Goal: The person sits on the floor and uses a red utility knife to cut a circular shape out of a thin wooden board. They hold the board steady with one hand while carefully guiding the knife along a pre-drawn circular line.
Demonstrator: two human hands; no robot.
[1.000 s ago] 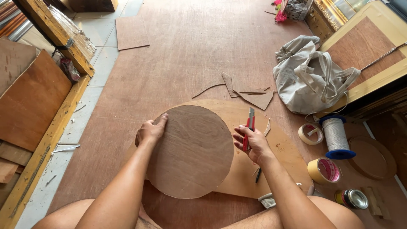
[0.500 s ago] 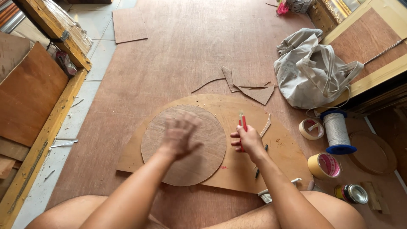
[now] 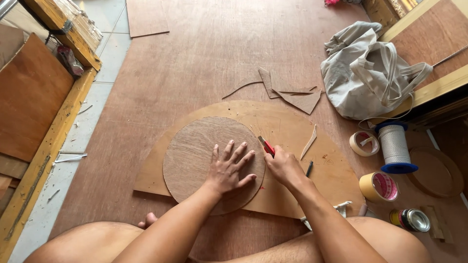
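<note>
A round plywood disc (image 3: pixel 195 156) lies flat on a larger half-round plywood board (image 3: pixel 287 122) on the floor. My left hand (image 3: pixel 228 169) rests on the disc's right part, palm down, fingers spread. My right hand (image 3: pixel 283 166) grips a red utility knife (image 3: pixel 266 145), whose tip sits at the disc's right edge. A dark pencil (image 3: pixel 309 168) lies on the board just right of that hand. My bare knees show at the bottom of the view.
Plywood offcuts (image 3: pixel 292 95) lie beyond the board. A grey cloth bag (image 3: pixel 370 73), a spool of cord (image 3: pixel 395 148), tape rolls (image 3: pixel 364 142) (image 3: pixel 379 186), a small tin (image 3: pixel 410 220) and a round wooden lid (image 3: pixel 436 171) sit at right. Yellow-framed panels (image 3: pixel 29 102) lean at left.
The disc, held tilted up in both hands a second ago, now lies flat on the board. My left hand has moved onto its face; my right hand has brought the knife to its edge.
</note>
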